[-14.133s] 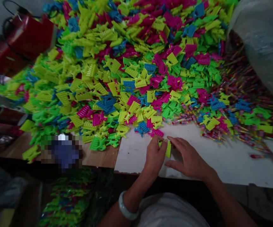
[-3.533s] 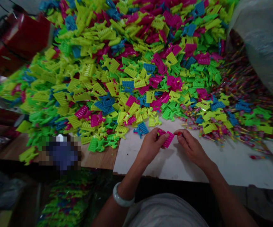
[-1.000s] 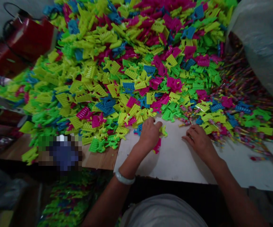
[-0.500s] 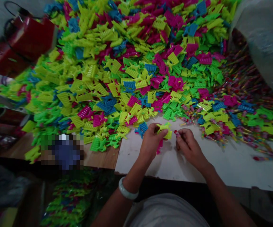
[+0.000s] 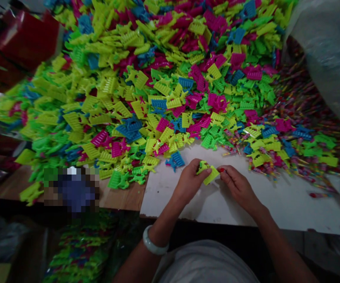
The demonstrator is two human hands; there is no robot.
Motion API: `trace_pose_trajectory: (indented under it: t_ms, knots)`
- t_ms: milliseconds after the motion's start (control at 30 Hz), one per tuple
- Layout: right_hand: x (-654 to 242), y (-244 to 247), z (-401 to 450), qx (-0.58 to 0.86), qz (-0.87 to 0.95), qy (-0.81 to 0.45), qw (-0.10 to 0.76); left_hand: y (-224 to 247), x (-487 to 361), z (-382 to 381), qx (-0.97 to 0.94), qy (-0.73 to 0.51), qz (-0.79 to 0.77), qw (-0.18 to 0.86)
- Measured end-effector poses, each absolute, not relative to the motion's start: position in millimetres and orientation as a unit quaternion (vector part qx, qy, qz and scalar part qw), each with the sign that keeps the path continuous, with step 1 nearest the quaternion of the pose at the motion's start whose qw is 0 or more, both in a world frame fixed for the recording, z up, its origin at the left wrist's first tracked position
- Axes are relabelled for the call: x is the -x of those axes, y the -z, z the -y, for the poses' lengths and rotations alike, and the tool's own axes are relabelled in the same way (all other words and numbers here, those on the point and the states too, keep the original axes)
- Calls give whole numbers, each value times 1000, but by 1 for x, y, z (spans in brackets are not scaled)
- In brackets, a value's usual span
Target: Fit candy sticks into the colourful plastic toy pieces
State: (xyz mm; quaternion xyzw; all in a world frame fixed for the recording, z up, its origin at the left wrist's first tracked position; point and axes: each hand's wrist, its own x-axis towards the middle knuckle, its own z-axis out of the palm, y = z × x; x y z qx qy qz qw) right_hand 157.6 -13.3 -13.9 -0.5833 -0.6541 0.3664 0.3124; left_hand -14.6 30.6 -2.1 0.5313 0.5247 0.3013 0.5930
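My left hand [image 5: 191, 181], with a pale bangle [image 5: 152, 243] on its wrist, pinches a yellow plastic piece [image 5: 209, 175] with a flat square end. Close to its right, my right hand [image 5: 237, 187] holds a small red-tipped stick [image 5: 222, 170] between thumb and fingers; most of the stick is hidden by the fingers. Both hands are just above the white board [image 5: 170, 196]. A blue plastic piece [image 5: 176, 160] lies beyond my left hand, at the edge of the heap.
A large heap of yellow, green, pink and blue plastic pieces [image 5: 108, 86] spreads behind. Thin colourful sticks [image 5: 314, 94] are piled right, beside a clear plastic bag [image 5: 331, 51]. A red machine [image 5: 19, 43] stands back left. More pieces [image 5: 78, 251] lie below the table's edge.
The yellow piece is tilted more, and the pink piece seen beneath it is no longer visible. My right hand has come closer to it with the red-tipped stick. The whole view has shifted slightly.
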Motion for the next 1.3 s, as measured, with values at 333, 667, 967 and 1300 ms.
trace_pose_trajectory:
  t_ms: [333,667,967,1300]
  knots:
    - [-157,18,13,578,674,-348,301,-2,13,-26,-570,-312,-548,526]
    - [-151,14,16,563,701,-348,266,-2,12,-23,-602,-324,-545,486]
    - [-149,15,20,558,720,-318,261,-4,7,-14,-651,-307,-565,404]
    - [-154,10,13,531,729,-375,215,-2,6,-13,-610,-331,-561,451]
